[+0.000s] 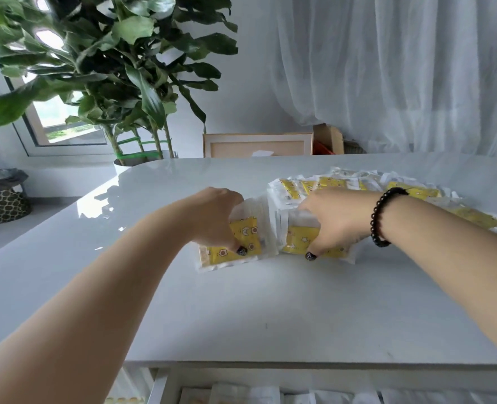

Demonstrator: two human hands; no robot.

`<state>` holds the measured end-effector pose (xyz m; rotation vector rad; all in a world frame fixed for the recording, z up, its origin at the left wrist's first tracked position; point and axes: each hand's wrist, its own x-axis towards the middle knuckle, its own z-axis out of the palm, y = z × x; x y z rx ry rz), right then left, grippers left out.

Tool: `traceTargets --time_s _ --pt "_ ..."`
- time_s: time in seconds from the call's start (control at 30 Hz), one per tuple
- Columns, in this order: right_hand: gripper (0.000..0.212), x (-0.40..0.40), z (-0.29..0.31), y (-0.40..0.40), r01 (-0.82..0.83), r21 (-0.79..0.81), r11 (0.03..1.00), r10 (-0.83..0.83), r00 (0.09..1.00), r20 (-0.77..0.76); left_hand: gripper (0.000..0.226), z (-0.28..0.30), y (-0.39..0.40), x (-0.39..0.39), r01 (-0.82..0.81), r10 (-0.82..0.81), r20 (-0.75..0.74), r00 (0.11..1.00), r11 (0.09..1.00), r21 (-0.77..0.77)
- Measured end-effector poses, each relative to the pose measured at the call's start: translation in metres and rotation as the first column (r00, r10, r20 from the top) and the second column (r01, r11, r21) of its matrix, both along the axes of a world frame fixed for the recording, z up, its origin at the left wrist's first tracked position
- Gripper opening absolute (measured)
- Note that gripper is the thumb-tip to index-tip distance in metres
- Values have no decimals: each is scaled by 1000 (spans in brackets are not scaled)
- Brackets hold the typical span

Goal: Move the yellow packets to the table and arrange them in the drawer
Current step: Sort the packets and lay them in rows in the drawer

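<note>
A white curtain (401, 68) hangs at the back of the room, and a big green plant (110, 59) stands by a window (58, 123) on the left. In front is a shiny white bench (241, 310).

Two bare hands reach out over the bench. The left hand (212, 220) has its grip closed on a small stack of yellow packets (235, 249) — the thumb lies on top and the fingers curl round the far side. This stack rests on the bench. The right hand (334, 223) grips a second stack of yellow packets (302, 243) just beside the first one, thumb on the front, fingers over the top. The right wrist wears a dark bead bracelet (381, 217).

Behind the right hand, more yellow packets (328, 182) lie spread out in a fan on the bench, reaching off to the right.

At the bottom edge, under the bench, an open drawer (159, 386) shows — there are pale packets inside it, too blurry to tell more.

A patterned bag (4, 202) sits on the left, well away from the bench. A wooden frame (256, 144) stands behind the far edge.
</note>
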<state>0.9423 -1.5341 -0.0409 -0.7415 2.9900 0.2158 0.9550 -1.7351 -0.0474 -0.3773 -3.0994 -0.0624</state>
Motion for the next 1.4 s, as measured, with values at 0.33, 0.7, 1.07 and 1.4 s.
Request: traceTargets --time_s 0.33,0.7,1.07,1.4 --pt "41 6 1 -2 51 94 994 -62 991 116 38 -1 14 6 42 -45 -30 999 995 -91" --pt "8 45 -26 4 55 -55 997 -63 985 -159 30 -19 40 45 -71 28 -154 988 957 -281" --pt "8 162 1 37 -80 -205 975 38 979 -199 21 30 49 150 -83 86 -13 996 987 134" --pt "27 221 -85 76 -38 170 985 -3 972 236 28 6 57 230 -29 19 97 995 994 102"
